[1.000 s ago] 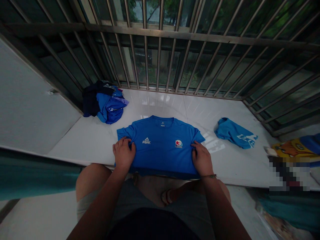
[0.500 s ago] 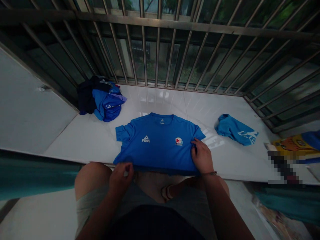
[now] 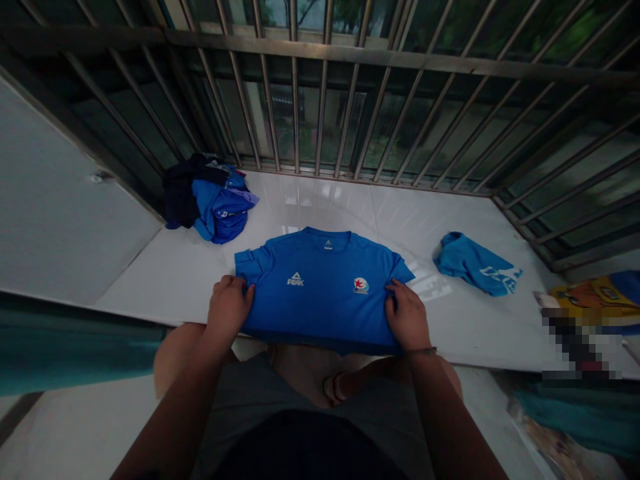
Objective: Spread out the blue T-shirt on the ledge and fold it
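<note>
A blue PEAK T-shirt (image 3: 323, 293) lies front-up on the white tiled ledge (image 3: 450, 320), its hem hanging over the near edge. The left hand (image 3: 229, 308) has its fingers curled shut on the shirt's left sleeve edge; the right hand (image 3: 407, 317) presses and pinches the right side. This looks like the start of a fold: next, both sides would need turning inward evenly. "PEAK" reads on the chest, beside a round red-star badge (image 3: 360, 285).
</note>
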A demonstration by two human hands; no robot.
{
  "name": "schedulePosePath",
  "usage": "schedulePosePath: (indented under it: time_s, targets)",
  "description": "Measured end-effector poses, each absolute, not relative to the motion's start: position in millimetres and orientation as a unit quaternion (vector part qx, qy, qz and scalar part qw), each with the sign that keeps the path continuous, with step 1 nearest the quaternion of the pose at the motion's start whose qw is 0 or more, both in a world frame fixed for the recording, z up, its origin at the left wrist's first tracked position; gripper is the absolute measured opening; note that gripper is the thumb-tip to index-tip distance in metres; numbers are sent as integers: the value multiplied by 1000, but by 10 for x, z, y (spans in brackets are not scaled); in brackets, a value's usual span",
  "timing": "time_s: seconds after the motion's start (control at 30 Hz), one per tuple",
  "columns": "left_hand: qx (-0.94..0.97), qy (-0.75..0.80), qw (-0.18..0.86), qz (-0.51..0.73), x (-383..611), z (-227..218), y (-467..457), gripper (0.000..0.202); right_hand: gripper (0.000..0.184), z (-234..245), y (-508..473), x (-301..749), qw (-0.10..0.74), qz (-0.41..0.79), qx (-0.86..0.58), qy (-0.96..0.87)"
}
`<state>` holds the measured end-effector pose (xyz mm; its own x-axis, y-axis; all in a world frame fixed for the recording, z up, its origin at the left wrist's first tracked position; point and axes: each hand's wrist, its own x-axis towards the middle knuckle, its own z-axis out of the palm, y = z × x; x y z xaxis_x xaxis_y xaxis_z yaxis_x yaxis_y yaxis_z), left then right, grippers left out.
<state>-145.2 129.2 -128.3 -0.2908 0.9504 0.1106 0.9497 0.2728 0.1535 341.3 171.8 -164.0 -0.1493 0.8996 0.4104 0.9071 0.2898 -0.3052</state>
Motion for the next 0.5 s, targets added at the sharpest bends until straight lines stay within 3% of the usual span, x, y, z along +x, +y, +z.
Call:
schedulePosePath:
  time_s: [0.23,0.4,0.5]
  targets:
    - [567,806,32,164,-1136,-958,1507,38,29,-1638,1707,3402,274,4,-600,-752]
    - [795,567,26,215,-555,-866,1336,31,30,-1646,1701,3402,269,3,-600,-753]
    - [854,486,33,185,-440,-1056,1216,42,30,-1640,1694,3395,268,3,-600,-754]
